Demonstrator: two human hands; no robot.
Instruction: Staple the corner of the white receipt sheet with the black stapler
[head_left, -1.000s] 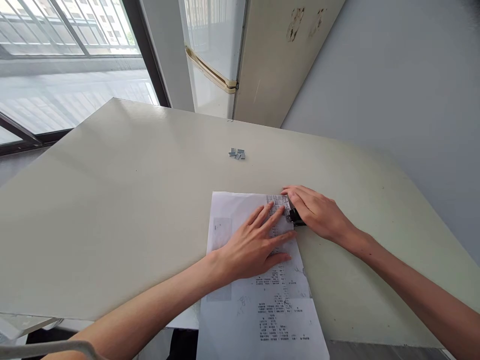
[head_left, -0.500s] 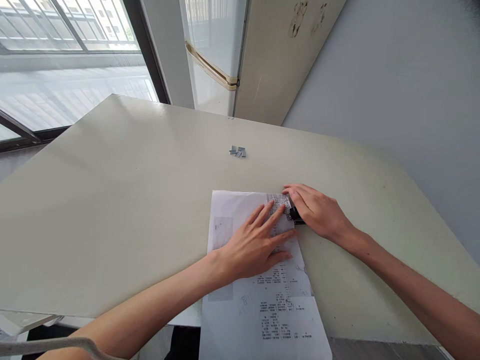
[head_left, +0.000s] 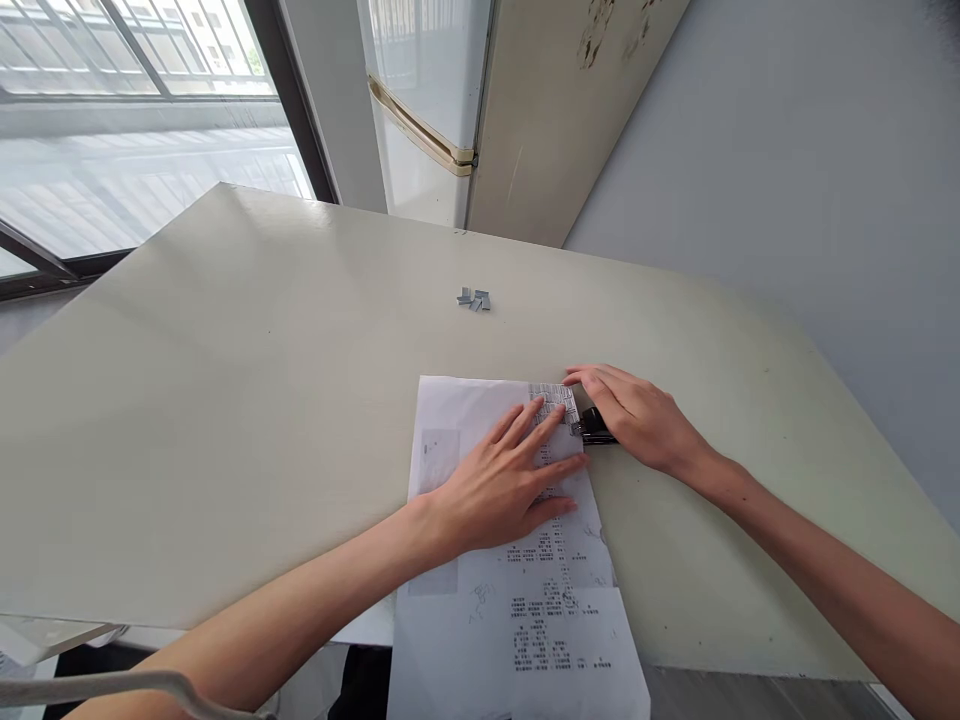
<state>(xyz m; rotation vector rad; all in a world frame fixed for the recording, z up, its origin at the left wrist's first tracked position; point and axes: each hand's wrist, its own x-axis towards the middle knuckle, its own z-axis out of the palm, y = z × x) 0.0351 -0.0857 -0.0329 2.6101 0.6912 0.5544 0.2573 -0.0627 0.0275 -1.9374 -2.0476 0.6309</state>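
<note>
The left hand (head_left: 499, 490) lies spread flat, gripping nothing, on the long white printed paper (head_left: 480, 640), which overhangs the near edge of the off-white flat-topped table (head_left: 262, 420), so a knock to that overhanging end could skew it under the palm. The right hand (head_left: 637, 420) covers the glossy black stapler (head_left: 598, 428) at the paper's right edge, near its far right corner, and I cannot tell whether the fingers close around it; pressing off-centre might slide it or crease the paper, and the nearby left fingertips (head_left: 559, 411) could be pinched if they strayed closer.
</note>
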